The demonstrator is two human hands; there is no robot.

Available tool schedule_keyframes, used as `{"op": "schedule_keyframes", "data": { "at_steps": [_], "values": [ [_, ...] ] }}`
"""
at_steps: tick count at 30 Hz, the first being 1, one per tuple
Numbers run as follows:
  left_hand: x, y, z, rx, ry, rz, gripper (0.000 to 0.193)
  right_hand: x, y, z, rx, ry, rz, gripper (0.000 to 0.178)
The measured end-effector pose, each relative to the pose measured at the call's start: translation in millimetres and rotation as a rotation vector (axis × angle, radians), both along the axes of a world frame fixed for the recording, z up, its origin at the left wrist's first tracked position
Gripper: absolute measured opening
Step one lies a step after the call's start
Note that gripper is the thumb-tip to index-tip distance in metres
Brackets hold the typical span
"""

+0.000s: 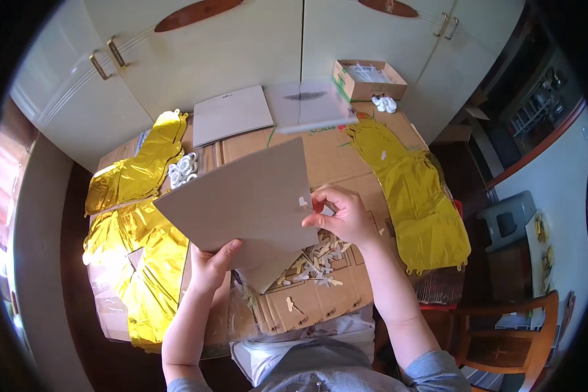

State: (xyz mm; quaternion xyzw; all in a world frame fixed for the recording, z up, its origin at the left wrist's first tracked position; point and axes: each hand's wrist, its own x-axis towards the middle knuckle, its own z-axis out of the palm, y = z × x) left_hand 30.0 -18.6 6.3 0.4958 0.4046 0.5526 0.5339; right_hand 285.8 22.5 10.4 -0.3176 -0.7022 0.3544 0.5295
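A grey cardboard sheet (242,189) is held up and tilted over the table. My left hand (214,264) grips its lower edge, thumb on the face, the other fingers hidden behind. At the right edge, my right hand (340,212) has its fingers curled beside a small pale cut-out shape (303,202). A bit of something whitish shows between thumb and forefinger, too small to name. Below the sheet, many small grey and tan cardboard scraps (323,261) lie in a pile, with one loose scrap (291,304) nearer me. Another grey sheet (268,274) partly shows under the held one.
Gold foil balloons lie flat on the left (153,255) and right (418,202). At the back are a stack of grey sheets (232,116), a clear plastic sheet (310,108) and a carton (372,88) of white sticks. White rolls (183,171) sit left. A wooden chair (513,333) stands right.
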Motion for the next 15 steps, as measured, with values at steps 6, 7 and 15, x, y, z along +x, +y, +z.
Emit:
{"op": "schedule_keyframes", "data": {
  "at_steps": [6, 7, 15],
  "values": [
    [-1, 0, 5, 0.036, 0.021, 0.018, 0.017, -11, -8, 3, -0.069, 0.154, -0.144, 0.026],
    [1, -1, 7, 0.040, 0.015, 0.017, 0.017, -11, -8, 5, 0.100, 0.013, -0.205, 0.025],
    [3, -4, 1, 0.052, 0.048, 0.015, 0.016, -17, -9, 11, 0.429, -0.340, -0.342, 0.014]
  ]
}}
